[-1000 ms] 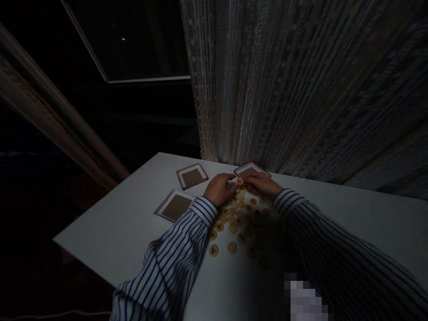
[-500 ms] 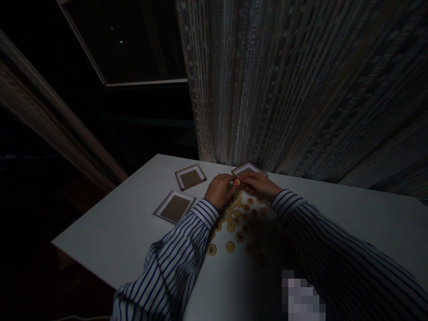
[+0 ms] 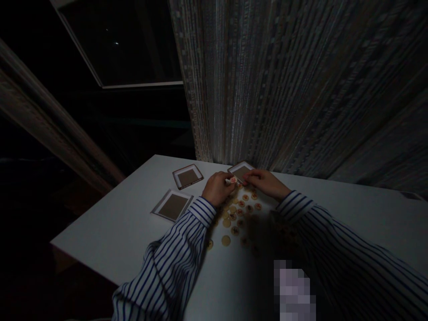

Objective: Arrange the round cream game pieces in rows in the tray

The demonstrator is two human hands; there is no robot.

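Between the thumb and forefinger of my left hand (image 3: 218, 189) is a round piece (image 3: 233, 180) with a red character, held above the white table. My right hand (image 3: 265, 182) is to the right of it, its fingertips drawn together near the back box; whether they pinch anything is too small to tell. Below both hands lie several round wooden pieces (image 3: 226, 240), some plain side up, others with dark or red characters. Shadow hides part of the spread near my right sleeve.
On the white table (image 3: 110, 232) at the left stand two shallow open boxes, a brown-edged one (image 3: 187, 177) and a grey-edged one (image 3: 172, 205). Another open box (image 3: 240, 169) sits at the back edge by the string curtain (image 3: 234, 89). A blurred patch covers the lower right.
My right hand has moved right, away from my left hand, uncovering more of the back box. My left hand still holds the round piece. The whole view has shifted slightly.
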